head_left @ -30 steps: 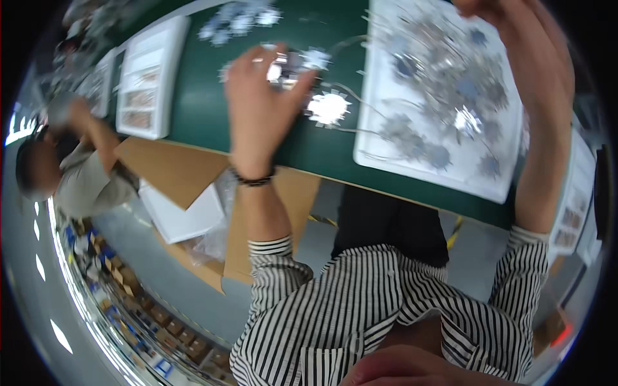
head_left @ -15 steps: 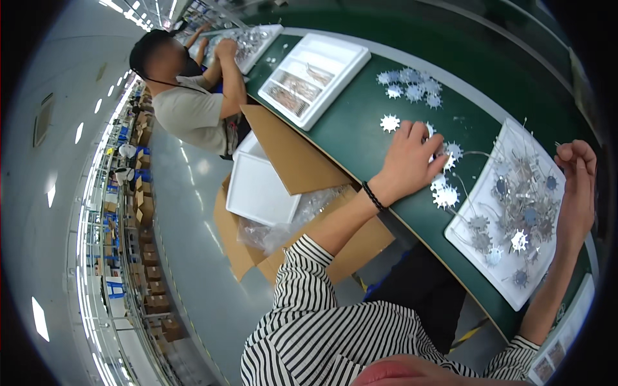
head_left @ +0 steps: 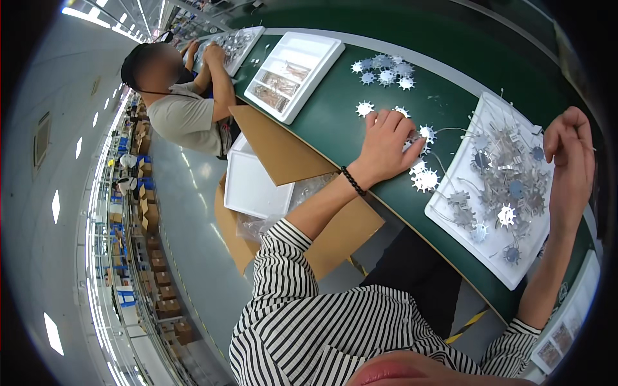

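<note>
discs (head_left: 425, 179), silvery and toothed like small gears, lie on the green desk (head_left: 335, 122) right of the frame's centre, partly under the left hand (head_left: 385, 148). that hand is palm down, fingers bent and slightly spread, thumb apart from the index finger; its fingertips are among the discs, but i can't tell whether they grip one. a dark beaded bracelet (head_left: 353, 181) circles the wrist. at the right of the frame, the right hand (head_left: 570, 151) is raised beside the tray (head_left: 492, 260), fingers bent inward; whether they pinch something can't be made out. the two hands are well apart.

the white tray bears a tangled heap (head_left: 512, 167) of more discs. thin wires (head_left: 454, 129) run from near the left hand over the tray's left edge. one single disc (head_left: 364, 109) lies just above the left hand, and a cluster (head_left: 385, 69) lies higher, toward the top of the frame. at upper centre, a white divided box (head_left: 317, 83) holds thin copper-coloured pieces. below it, an open carton (head_left: 277, 154) contains a flat white tray-like piece (head_left: 259, 186) and clear plastic (head_left: 254, 226). at upper left, a co-worker (head_left: 183, 122) in a dark cap is beside the desk.
</note>
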Demonstrator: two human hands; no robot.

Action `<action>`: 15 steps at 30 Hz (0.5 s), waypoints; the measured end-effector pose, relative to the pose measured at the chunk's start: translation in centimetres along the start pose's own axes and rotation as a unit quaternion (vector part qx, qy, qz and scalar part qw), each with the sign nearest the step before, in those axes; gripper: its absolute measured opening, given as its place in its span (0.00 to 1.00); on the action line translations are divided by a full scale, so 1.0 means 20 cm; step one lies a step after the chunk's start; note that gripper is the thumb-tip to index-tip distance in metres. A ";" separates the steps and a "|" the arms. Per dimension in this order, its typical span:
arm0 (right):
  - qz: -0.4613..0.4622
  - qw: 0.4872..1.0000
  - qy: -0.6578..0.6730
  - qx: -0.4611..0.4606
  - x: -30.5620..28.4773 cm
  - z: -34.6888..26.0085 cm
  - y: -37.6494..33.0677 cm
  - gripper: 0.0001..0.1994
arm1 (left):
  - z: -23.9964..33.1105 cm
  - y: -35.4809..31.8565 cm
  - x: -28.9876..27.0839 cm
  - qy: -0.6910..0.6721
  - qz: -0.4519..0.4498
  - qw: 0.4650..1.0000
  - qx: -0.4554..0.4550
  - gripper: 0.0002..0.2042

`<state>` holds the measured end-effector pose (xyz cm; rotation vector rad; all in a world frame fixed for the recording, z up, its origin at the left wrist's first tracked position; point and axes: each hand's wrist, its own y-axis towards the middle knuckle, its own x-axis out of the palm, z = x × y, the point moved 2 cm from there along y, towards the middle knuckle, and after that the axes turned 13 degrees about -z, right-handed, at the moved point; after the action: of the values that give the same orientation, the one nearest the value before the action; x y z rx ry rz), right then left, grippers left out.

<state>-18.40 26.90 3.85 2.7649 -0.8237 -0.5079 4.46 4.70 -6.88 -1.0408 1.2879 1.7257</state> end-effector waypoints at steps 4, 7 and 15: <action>0.006 1.000 0.005 -0.025 -0.01 0.00 0.00 0.11 | 0.01 -0.02 0.03 -0.029 0.003 1.000 0.002 0.13; 0.025 0.999 0.026 -0.016 -0.03 0.02 0.00 0.11 | 0.01 0.01 0.04 -0.049 0.003 0.999 -0.002 0.13; 0.001 1.000 -0.011 -0.029 -0.11 0.01 -0.01 0.14 | -0.01 0.00 0.03 -0.084 0.031 0.996 0.006 0.17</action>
<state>-20.09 28.36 4.26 2.7098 -0.8046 -0.5536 4.27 4.66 -7.54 -0.8360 1.2344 1.8087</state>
